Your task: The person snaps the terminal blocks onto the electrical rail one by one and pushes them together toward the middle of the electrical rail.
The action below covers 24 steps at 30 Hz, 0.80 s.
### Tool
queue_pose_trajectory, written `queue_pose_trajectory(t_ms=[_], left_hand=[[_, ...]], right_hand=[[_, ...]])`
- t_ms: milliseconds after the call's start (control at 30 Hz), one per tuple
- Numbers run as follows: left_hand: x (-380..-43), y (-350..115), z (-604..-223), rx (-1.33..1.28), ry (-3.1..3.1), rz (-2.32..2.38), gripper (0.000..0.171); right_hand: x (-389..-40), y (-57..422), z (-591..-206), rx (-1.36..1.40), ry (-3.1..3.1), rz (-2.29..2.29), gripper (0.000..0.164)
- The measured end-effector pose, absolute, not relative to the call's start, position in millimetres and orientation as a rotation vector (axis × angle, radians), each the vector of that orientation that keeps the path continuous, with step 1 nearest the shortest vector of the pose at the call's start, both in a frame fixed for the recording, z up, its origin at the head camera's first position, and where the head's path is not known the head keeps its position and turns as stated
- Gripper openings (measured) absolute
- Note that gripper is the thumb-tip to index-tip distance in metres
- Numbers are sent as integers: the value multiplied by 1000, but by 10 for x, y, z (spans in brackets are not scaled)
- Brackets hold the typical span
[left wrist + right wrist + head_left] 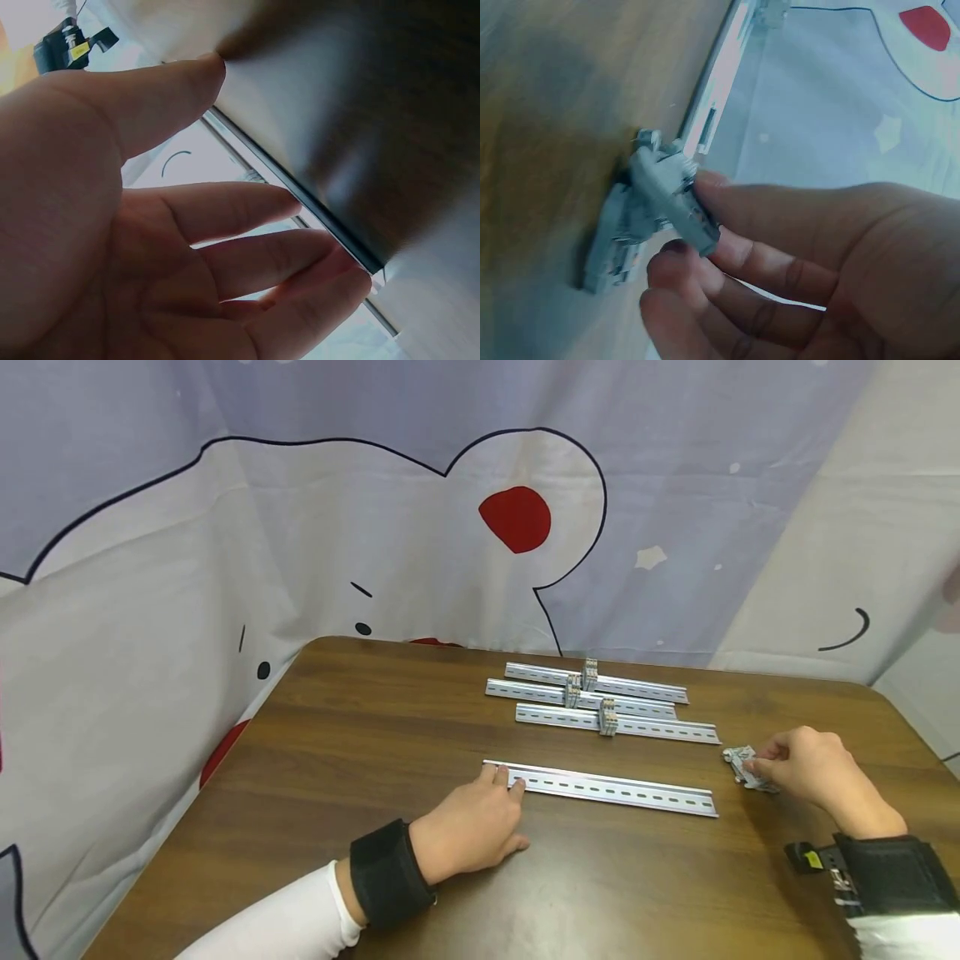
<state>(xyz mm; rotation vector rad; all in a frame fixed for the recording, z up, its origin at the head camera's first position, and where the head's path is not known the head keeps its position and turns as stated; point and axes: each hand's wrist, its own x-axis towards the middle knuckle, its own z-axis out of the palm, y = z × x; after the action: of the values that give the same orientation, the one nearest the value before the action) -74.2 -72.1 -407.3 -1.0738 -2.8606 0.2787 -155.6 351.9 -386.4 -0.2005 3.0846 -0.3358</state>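
Observation:
A slotted metal DIN rail (600, 787) lies on the table in front of me. My left hand (472, 822) rests its fingertips on the rail's left end, fingers mostly straight and thumb apart on the tabletop. In the left wrist view, the fingertips (352, 281) touch the rail's edge. To the right of the rail, my right hand (806, 768) is over a small pile of grey terminal blocks (742, 767). The right wrist view shows thumb and index finger pinching one terminal block (675, 202), tilted against another block (607, 240) on the table.
Farther back lie three more DIN rails, the front one (667, 729) nearest. Each carries a small cluster of terminal blocks (607, 718) near its middle. A printed curtain (375, 543) hangs behind the wooden table (360, 727).

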Motion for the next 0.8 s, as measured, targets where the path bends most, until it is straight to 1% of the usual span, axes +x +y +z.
queue_pose_trajectory(t_ms=[200,300,367,433,500,600,800], left_hand=[[-752,-743,-4082,-1090,-2796,287,66],[-771,-754,-4080,-1119,-2766,276,64],[-780,-762,-4080,-1138,-2759,260,63],[-792,-768,-4082,-1156,-2751,255,62],[-808,-773,-4088,-1167,-2758,233,61],[-843,-782,-4102,-1188,-2753,236,59],[-908,-804,-4141,-1235,-2744,205,58]], right_hand=[[-1498,3428,-3775,-228,3106,-350,21],[-1472,3354,-3726,-262,3100,-405,20],[-1453,3283,-3705,-324,3077,-457,24],[-1426,3199,-3685,-389,3051,-495,32],[-1395,3120,-3671,-459,3014,-526,36],[-1344,3012,-3659,-496,2952,-547,31],[-1294,2898,-3693,-431,2846,-550,21]])
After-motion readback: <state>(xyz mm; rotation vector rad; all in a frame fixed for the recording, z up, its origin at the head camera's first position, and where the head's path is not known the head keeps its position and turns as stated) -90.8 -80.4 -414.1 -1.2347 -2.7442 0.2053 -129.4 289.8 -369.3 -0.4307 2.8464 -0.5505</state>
